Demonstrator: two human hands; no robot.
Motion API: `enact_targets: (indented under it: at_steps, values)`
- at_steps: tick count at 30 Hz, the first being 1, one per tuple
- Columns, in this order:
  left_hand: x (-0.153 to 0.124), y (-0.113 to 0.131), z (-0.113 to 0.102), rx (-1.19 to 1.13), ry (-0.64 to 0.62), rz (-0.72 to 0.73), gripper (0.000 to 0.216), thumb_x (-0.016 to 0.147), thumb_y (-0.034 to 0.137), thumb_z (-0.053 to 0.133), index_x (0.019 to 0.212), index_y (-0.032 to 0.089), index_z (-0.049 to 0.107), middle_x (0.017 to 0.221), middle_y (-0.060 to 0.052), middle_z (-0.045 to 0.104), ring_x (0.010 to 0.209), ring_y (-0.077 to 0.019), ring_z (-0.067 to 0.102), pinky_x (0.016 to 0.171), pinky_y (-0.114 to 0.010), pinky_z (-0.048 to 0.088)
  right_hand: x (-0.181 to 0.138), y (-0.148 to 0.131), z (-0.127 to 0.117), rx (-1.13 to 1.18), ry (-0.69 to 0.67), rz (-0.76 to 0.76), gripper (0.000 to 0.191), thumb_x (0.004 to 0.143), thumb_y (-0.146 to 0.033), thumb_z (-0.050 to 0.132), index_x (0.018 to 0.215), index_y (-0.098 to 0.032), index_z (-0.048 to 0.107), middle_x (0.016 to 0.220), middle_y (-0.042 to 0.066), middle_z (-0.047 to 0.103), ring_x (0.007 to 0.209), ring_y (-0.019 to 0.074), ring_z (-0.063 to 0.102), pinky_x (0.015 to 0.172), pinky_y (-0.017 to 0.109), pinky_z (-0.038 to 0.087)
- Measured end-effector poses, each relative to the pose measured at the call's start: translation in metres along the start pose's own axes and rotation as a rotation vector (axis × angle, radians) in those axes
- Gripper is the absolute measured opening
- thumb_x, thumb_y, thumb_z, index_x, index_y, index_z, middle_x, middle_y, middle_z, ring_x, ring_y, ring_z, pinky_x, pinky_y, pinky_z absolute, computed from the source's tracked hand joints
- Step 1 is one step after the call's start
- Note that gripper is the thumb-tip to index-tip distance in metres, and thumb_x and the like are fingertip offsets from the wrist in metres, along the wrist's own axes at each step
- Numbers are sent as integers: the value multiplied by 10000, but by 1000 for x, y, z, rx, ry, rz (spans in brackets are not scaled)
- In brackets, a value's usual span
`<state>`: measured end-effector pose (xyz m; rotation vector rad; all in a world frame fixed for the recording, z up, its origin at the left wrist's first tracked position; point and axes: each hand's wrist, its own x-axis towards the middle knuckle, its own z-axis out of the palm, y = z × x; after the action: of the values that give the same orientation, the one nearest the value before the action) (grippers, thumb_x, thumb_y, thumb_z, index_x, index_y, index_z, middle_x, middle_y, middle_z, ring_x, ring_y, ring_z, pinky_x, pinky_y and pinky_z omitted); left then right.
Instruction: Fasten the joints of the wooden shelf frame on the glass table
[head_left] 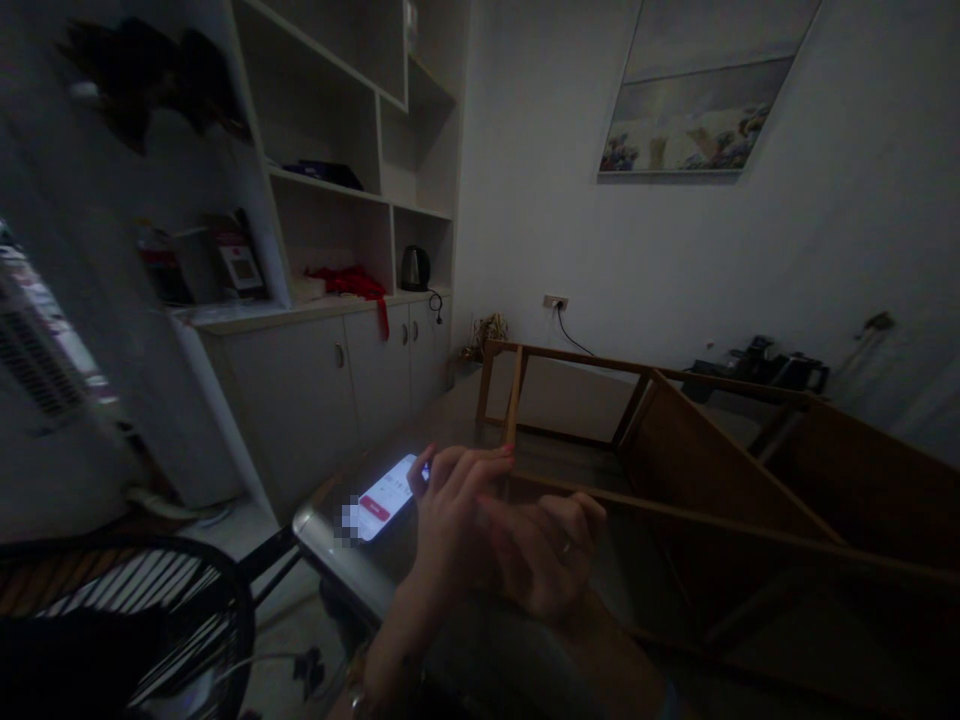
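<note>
A wooden shelf frame [675, 514] lies on its side across the table [319, 530], with brown panels between its rails. My left hand [454, 500] is in front of the frame's near left corner, fingers bent and pointing right. Close against it, my right hand [551, 550] has curled fingers and a ring on one of them. The fingertips of both hands meet; whatever is pinched there is too dark and hidden to make out. Just left of my left hand, a phone [384, 500] with a lit screen lies on the table, partly covered by that hand.
A black fan or chair with a slatted round rim [244, 620] stands at lower left. White cabinets [300, 390] line the left, holding a kettle [415, 268] and red cloth [352, 282]. Behind the frame, a cord [570, 338] hangs from a wall socket [555, 301].
</note>
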<state>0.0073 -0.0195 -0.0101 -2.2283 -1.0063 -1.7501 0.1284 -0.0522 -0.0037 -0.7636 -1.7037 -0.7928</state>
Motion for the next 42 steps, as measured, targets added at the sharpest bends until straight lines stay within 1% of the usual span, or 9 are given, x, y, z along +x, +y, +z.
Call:
enact_targets:
  at_steps: [4, 13, 18, 22, 27, 32, 37, 42]
  values:
    - [0, 0, -1, 1, -14, -10, 237, 991, 314, 367, 1026, 261, 595, 1033, 3, 736, 963, -209, 570, 1027, -402, 225, -1, 0, 0, 1, 1, -4, 221, 1007, -239, 460, 993, -178, 672, 604, -31, 641, 695, 147, 473, 783, 325, 320]
    - [0, 0, 1, 9, -3, -17, 210, 976, 277, 381, 1014, 270, 587, 1005, 14, 740, 951, -207, 564, 1017, -389, 216, 0, 1, -2, -19, -6, -40, 232, 1007, -239, 454, 1002, -161, 672, 599, -20, 640, 705, 154, 471, 789, 318, 334]
    - [0, 0, 0, 10, 2, -19, 200, 955, 226, 395, 1011, 271, 582, 1016, 17, 744, 946, -207, 567, 1009, -390, 230, 1, 2, -2, -22, -12, -52, 249, 1010, -241, 438, 999, -164, 675, 614, -16, 650, 711, 153, 482, 798, 315, 343]
    - [0, 0, -1, 1, -6, -23, 209, 943, 225, 406, 1017, 268, 597, 1026, 15, 746, 958, -207, 573, 1003, -391, 241, 2, 3, -3, -23, -18, -42, 201, 991, -248, 486, 988, -183, 676, 623, -24, 659, 702, 150, 500, 799, 320, 351]
    - [-1, 0, -1, 9, -23, -44, 270, 975, 228, 338, 1019, 278, 600, 1019, 12, 745, 968, -204, 568, 1016, -390, 224, 5, 1, -5, -47, -37, -5, 130, 957, -282, 559, 964, -221, 673, 629, -36, 665, 689, 139, 524, 841, 331, 347]
    - [-1, -1, 0, 2, -27, -23, 301, 998, 251, 293, 1036, 282, 590, 1025, 11, 742, 971, -201, 564, 1014, -394, 222, 9, -2, -6, -62, -33, -1, 69, 930, -230, 599, 935, -229, 668, 625, -46, 660, 675, 134, 530, 833, 326, 344]
    - [-1, -1, 0, 20, -17, -30, 243, 956, 229, 367, 1018, 268, 598, 1018, 3, 742, 964, -214, 562, 1019, -404, 228, 9, -6, -7, -45, -42, 10, 82, 939, -194, 578, 942, -177, 657, 620, -23, 642, 686, 151, 504, 804, 317, 382]
    - [-2, 0, -2, 11, -34, -27, 249, 966, 240, 355, 1064, 268, 582, 1060, -1, 733, 991, -212, 558, 1027, -405, 223, 9, -9, -5, 0, -42, 19, 86, 929, -164, 558, 940, -150, 642, 641, 4, 615, 711, 168, 496, 791, 311, 434]
